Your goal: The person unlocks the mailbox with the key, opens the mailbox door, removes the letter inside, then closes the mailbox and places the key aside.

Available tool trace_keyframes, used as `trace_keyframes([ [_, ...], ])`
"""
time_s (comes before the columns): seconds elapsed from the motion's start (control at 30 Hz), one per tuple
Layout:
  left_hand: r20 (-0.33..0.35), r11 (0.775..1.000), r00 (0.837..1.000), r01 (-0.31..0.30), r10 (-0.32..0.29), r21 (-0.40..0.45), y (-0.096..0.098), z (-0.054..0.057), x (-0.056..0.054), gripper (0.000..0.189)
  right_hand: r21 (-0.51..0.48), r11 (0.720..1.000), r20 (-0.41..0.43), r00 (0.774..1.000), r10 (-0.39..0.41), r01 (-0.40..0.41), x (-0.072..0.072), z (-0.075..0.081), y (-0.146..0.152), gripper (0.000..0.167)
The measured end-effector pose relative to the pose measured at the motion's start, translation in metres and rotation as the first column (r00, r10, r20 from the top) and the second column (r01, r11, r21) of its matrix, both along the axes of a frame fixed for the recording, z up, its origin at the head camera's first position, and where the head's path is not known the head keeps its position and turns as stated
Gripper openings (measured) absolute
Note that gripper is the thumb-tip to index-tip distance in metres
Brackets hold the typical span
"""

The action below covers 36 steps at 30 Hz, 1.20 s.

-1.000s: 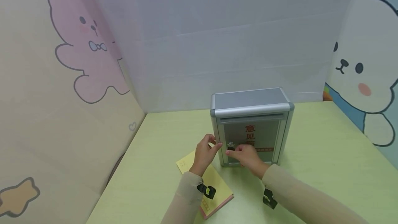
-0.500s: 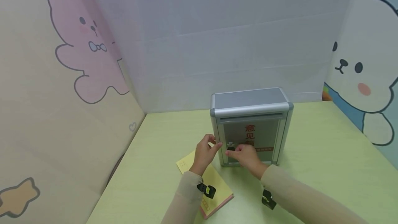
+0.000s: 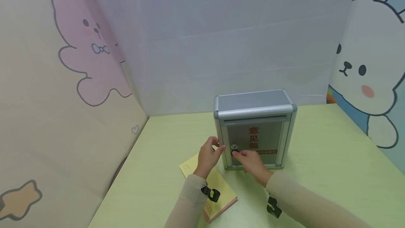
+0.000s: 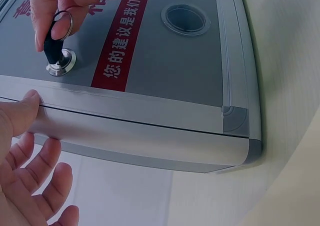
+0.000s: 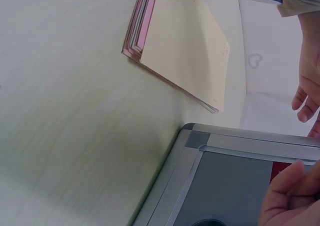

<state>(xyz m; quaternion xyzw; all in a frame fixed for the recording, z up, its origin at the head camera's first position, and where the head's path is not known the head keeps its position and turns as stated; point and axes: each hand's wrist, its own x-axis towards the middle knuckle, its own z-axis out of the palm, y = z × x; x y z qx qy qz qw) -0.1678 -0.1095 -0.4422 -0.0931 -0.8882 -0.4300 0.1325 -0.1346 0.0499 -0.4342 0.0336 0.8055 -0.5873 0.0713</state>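
Observation:
A grey metal suggestion box [image 3: 255, 100] with red characters stands upright on the table. My left hand [image 3: 207, 157] holds its left edge, the thumb on the front frame and fingers against the side. In the left wrist view my right hand [image 4: 75, 1] pinches a key [image 4: 53, 47] by its black head, a metal ring hanging round one finger. The key's lower end meets the round silver lock [image 4: 69, 61] on the door. My right hand hides the key in the right wrist view.
A stack of yellow and pink envelopes [image 3: 223, 185] lies on the table under my left forearm. The pale table [image 3: 326, 157] meets a white back wall [image 3: 196, 55] behind the box. A round grey-rimmed hole [image 4: 186, 20] shows on the box door.
My right hand has shifted slightly, uncovering more of the lock and the lowest large red character. My left hand stays at the box's edge. The head view has turned a little to the right.

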Motion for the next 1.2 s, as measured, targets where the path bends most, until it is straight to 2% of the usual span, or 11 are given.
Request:
trace_keyframes([
  [0.23, 0.000, 1.000, 1.000, -0.010, 0.010, -0.015, 0.000, -0.001, -0.001, 0.025, -0.037, 0.999, -0.007, 1.000, -0.021, 0.021, 0.002, 0.002, -0.004, 0.030],
  [0.7, -0.010, 0.999, 1.000, -0.029, 0.029, -0.021, 0.001, -0.001, 0.003, 0.026, -0.020, 0.999, 0.009, 0.999, -0.042, 0.042, 0.006, 0.002, -0.006, 0.031],
  [0.9, -0.009, 0.997, 0.998, -0.061, 0.061, -0.043, 0.002, -0.001, 0.004, 0.027, -0.012, 1.000, -0.013, 1.000, 0.001, -0.001, 0.014, 0.002, -0.012, 0.037],
  [1.2, -0.009, 0.998, 0.999, -0.053, 0.053, -0.033, 0.004, -0.002, 0.003, 0.027, -0.014, 1.000, -0.002, 1.000, 0.007, -0.007, 0.017, -0.004, -0.010, 0.037],
])
